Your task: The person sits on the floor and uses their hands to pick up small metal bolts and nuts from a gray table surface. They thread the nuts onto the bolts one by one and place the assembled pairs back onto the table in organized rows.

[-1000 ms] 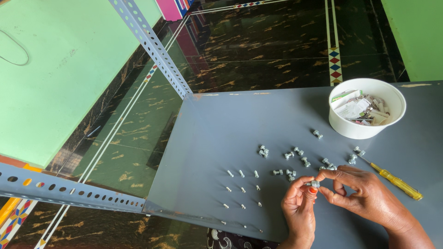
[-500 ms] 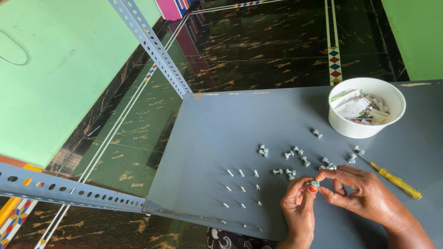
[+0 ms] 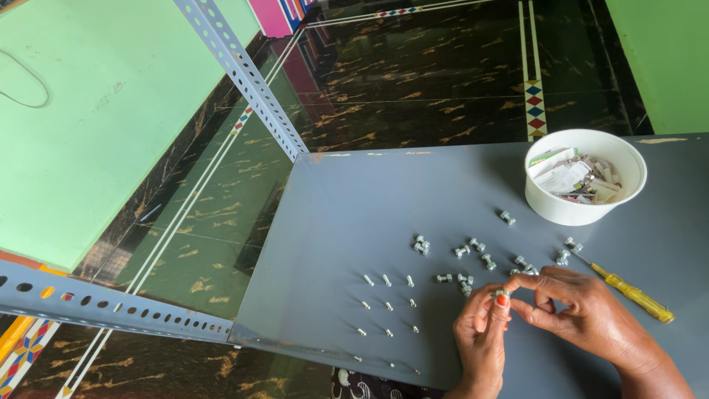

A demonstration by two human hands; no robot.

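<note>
Over the near edge of the grey counter (image 3: pixel 354 207), my two hands met around one small bolt with a nut (image 3: pixel 501 294). My left hand (image 3: pixel 481 332) rose from below with fingers curled close, thumb and forefinger pinching the piece at its tip; my right hand (image 3: pixel 583 307) came in from the right, its fingertips closed narrowly on the same piece. The fastener sat right between the two sets of fingertips, so neither hand was nearer than the other; its long axis seemed to run roughly left to right, from one hand toward the other, though it was too small and too covered for me to be sure. Just beyond my fingers, a loose scatter of assembled bolts (image 3: pixel 473 258) lay on the counter, and to the left of my hands stood neat rows of small separate screws (image 3: pixel 388 303). A yellow-handled screwdriver (image 3: pixel 631 292) lay to the right, close beside my right hand, its tip pointing up and left toward the scatter. Farther off to the right stood a white bowl (image 3: pixel 583 210) holding small packets and hardware. A perforated grey metal rail (image 3: pixel 244 74) ran away from the counter's far left corner, and another (image 3: pixel 111 310) passed at the lower left above the dark patterned floor (image 3: pixel 413 74).
</note>
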